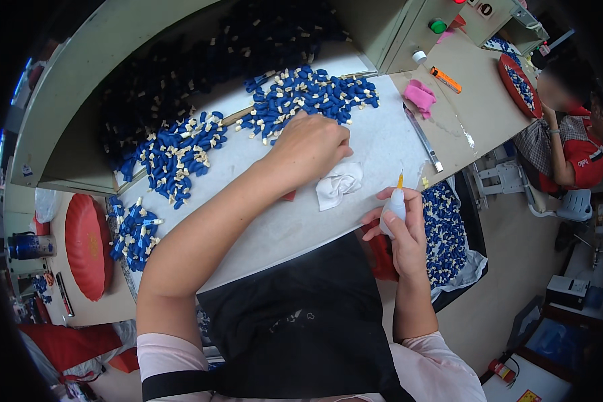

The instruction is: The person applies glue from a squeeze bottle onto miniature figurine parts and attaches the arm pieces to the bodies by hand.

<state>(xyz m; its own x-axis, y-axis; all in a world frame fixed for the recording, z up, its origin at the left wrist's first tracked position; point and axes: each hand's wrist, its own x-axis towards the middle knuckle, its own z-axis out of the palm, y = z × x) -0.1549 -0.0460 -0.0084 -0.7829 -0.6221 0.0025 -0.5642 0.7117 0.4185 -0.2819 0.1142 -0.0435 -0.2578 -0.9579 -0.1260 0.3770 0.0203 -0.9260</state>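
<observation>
My left hand (pixel 313 147) reaches across the white work surface (pixel 261 224) to the near edge of a pile of small blue pieces with cream ends (pixel 308 94). Its fingers curl down and inward; the tips, and whatever they may hold, are hidden beneath the hand. Lower right, my right hand (pixel 409 234) is closed around a small white squeeze bottle (pixel 394 206) whose thin yellow needle tip (pixel 400 179) points up and away. Between the two hands lies a crumpled white cloth (pixel 340 184). A bit of red (pixel 289 195) shows under my left wrist.
More blue pieces lie in heaps (pixel 177 161) at left. Right of the sheet are a metal-looking strip (pixel 424 139), a pink lump (pixel 420 97) and an orange marker (pixel 445 80). A lined black tray (pixel 445 234) of pieces stands lower right. A red dish (pixel 88 248) sits left; a person (pixel 569 141) sits far right.
</observation>
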